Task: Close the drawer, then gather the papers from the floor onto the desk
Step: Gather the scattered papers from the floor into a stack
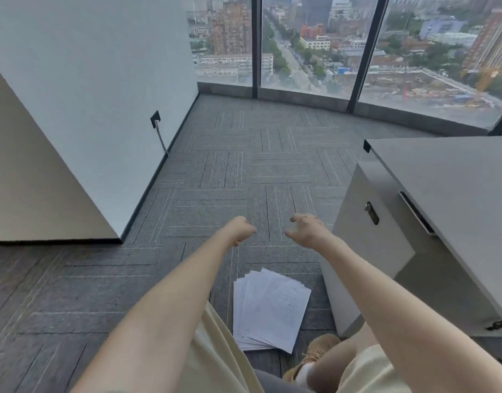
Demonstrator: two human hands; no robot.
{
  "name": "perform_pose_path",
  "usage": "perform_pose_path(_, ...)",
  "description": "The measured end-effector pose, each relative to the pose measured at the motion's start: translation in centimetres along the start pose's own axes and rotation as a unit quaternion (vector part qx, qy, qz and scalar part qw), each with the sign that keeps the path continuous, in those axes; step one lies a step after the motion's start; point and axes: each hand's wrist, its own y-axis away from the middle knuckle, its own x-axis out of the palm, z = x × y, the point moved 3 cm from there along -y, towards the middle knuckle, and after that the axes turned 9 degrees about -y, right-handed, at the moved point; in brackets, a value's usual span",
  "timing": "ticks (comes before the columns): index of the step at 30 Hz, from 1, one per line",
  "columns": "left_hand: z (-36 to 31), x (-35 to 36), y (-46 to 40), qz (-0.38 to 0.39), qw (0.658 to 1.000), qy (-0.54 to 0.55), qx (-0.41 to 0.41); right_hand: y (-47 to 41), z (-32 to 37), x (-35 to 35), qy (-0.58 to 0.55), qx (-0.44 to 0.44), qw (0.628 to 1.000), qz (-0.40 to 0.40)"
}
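Lying fanned on grey carpet tile (215, 171): papers (269, 307), just left of cabinet (366, 251); faint print, unreadable. Long axis runs from shoe (317, 353) toward windows (309, 43), tilted slightly right. Drawer front (431, 211) flush. Desk (453, 165) above cabinet. Left hand (241, 229) loosely curled, empty. Right hand (306, 229) half-open, clawed, empty; both above papers.

The desk (448, 177) runs off the right edge. The left hand (239, 229) hides its curled fingers. The papers (268, 307) carry writing too small to read, their near-left corner behind a sleeve.
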Motion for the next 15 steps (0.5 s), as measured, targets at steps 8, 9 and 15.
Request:
perform_pose_path(8,4.3,6.2,-10.8,0.033,0.996,0.034,-0.069,-9.9,-6.7,7.6,-0.018,0.072,0.993,0.09)
perform_pose_path(9,4.9,6.8,-12.0,0.033,0.996,0.039,-0.078,-11.0,-7.5,8.5,-0.023,0.077,0.992,0.096)
perform_pose_path(15,9.1,11.0,-18.1,0.04,0.988,0.077,-0.131,-17.0,-11.6,14.8,-0.037,0.091,0.986,0.136)
